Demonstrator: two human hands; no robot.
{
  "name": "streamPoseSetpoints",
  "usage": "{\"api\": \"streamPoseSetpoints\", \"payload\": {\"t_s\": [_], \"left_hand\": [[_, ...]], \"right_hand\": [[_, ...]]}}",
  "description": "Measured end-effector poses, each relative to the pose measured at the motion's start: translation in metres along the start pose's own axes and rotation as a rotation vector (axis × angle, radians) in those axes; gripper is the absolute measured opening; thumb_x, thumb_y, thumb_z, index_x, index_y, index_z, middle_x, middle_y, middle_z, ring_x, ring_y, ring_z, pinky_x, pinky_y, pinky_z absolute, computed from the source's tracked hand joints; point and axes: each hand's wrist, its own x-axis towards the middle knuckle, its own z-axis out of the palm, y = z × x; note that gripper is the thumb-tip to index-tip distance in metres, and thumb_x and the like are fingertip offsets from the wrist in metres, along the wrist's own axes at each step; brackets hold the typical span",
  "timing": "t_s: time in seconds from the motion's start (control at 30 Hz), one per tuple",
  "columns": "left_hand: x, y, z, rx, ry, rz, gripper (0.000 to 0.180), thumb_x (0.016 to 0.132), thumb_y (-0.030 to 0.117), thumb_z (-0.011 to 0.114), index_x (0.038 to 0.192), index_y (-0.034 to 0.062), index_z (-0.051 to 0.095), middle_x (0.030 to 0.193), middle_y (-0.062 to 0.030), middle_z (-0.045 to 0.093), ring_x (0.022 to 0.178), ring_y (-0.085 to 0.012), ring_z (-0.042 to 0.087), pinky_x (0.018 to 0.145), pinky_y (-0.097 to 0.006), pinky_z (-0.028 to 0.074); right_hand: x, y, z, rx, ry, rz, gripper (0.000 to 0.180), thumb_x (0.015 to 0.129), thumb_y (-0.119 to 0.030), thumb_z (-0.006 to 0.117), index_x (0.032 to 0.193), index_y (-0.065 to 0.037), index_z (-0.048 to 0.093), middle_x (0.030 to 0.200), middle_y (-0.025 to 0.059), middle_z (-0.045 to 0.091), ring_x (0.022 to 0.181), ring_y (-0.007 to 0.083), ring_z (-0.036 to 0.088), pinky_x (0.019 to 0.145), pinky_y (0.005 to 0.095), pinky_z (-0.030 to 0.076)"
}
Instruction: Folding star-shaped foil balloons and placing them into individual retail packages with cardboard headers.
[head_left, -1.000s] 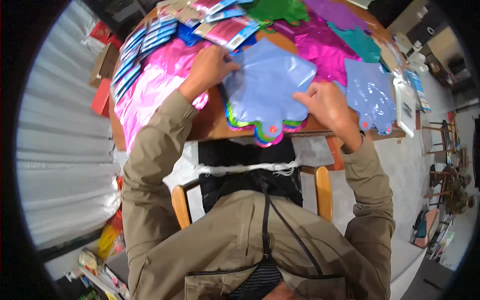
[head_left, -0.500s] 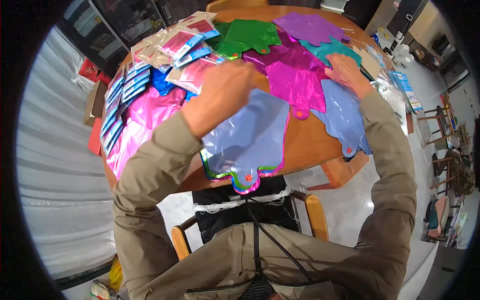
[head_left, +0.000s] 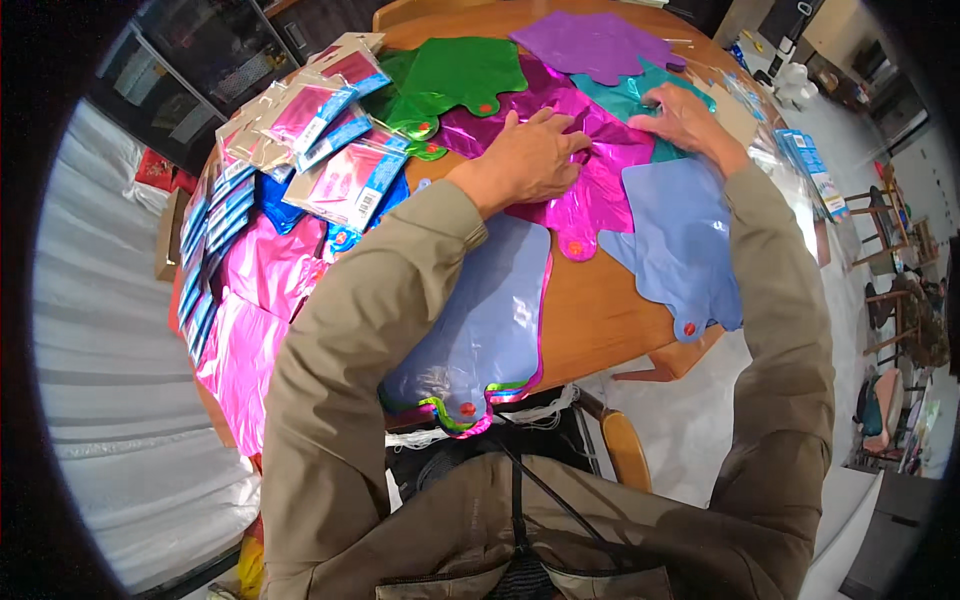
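My left hand (head_left: 530, 160) lies on crinkled magenta foil balloons (head_left: 575, 215) near the table's middle, its fingers spread and nothing gripped. To the right, my right hand (head_left: 688, 122) rests at a flat teal foil balloon (head_left: 608, 97), fingers curved and thumb apart from them. Beneath my right wrist is a pale blue foil balloon (head_left: 680, 245) with a red-dotted tab. Closest to me, a stack of flat foil balloons (head_left: 490, 310) has a pale blue one on top. Green and pink edges show under it. My left forearm partly covers this stack.
Green foil balloons (head_left: 465, 75) and a purple one (head_left: 590, 45) lie at the back. Packaged foil items (head_left: 345, 185) with blue labels are piled on the left, beside pink foil (head_left: 265, 270). More packets (head_left: 810, 170) sit at the right edge. A chair (head_left: 625, 450) stands at the front.
My left hand has moved right from above the packets and stack onto the magenta balloons, its fingers spreading. My right hand stays by the teal balloon. The whole view has shifted slightly.
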Motion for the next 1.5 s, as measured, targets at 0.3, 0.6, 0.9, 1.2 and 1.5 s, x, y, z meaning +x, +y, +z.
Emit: {"api": "streamPoseSetpoints", "payload": {"t_s": [0.3, 0.6, 0.9, 1.2, 1.5], "left_hand": [[-0.007, 0.011, -0.001, 0.029, 0.011, -0.029, 0.048, 0.098, 0.033, 0.063, 0.144, 0.0196, 0.067, 0.147, -0.0239, 0.056, 0.130, -0.0552, 0.053, 0.098, -0.081, 0.048], [-0.007, 0.016, -0.011, 0.073, -0.030, -0.049, 0.046, 0.100, 0.028, 0.060, 0.146, 0.0230, 0.066, 0.150, -0.0238, 0.057, 0.129, -0.0593, 0.055, 0.101, -0.077, 0.051], [-0.007, 0.011, -0.001, 0.041, 0.030, -0.024, 0.046, 0.098, 0.032, 0.063, 0.142, 0.0214, 0.069, 0.145, -0.0236, 0.057, 0.125, -0.0557, 0.055, 0.092, -0.078, 0.051], [0.018, 0.014, -0.024, -0.029, -0.039, -0.064, 0.039, 0.094, 0.028, 0.070, 0.129, 0.0108, 0.076, 0.130, -0.0182, 0.072, 0.115, -0.0419, 0.068, 0.091, -0.052, 0.059], [0.095, 0.012, -0.004, -0.615, 0.463, -0.270, 0.041, 0.087, 0.032, 0.080, 0.109, -0.0019, 0.081, 0.100, -0.0170, 0.081, 0.087, -0.0333, 0.077, 0.080, -0.043, 0.061]], "right_hand": [[0.004, 0.012, 0.002, 0.118, -0.014, -0.043, 0.026, 0.089, -0.025, 0.075, 0.094, 0.000, 0.074, 0.081, 0.0113, 0.071, 0.073, 0.0317, 0.063, 0.071, 0.0418, 0.051], [0.003, 0.005, 0.001, 0.133, 0.045, -0.056, 0.018, 0.085, -0.018, 0.072, 0.085, 0.000, 0.073, 0.076, 0.0129, 0.070, 0.067, 0.0346, 0.060, 0.067, 0.0431, 0.049], [0.004, 0.006, -0.004, 0.102, 0.025, -0.118, 0.018, 0.084, -0.019, 0.070, 0.083, -0.002, 0.075, 0.073, 0.0163, 0.067, 0.066, 0.0361, 0.059, 0.066, 0.0459, 0.049], [-0.002, 0.017, -0.016, 0.218, -0.037, 0.053, 0.025, 0.087, -0.023, 0.067, 0.090, 0.000, 0.078, 0.072, 0.0126, 0.064, 0.065, 0.0271, 0.054, 0.066, 0.0401, 0.049], [-0.013, 0.038, -0.026, 0.446, 0.101, 0.111, 0.036, 0.092, -0.030, 0.069, 0.103, 0.003, 0.079, 0.084, 0.0031, 0.070, 0.072, 0.0171, 0.056, 0.070, 0.0310, 0.049]]}}
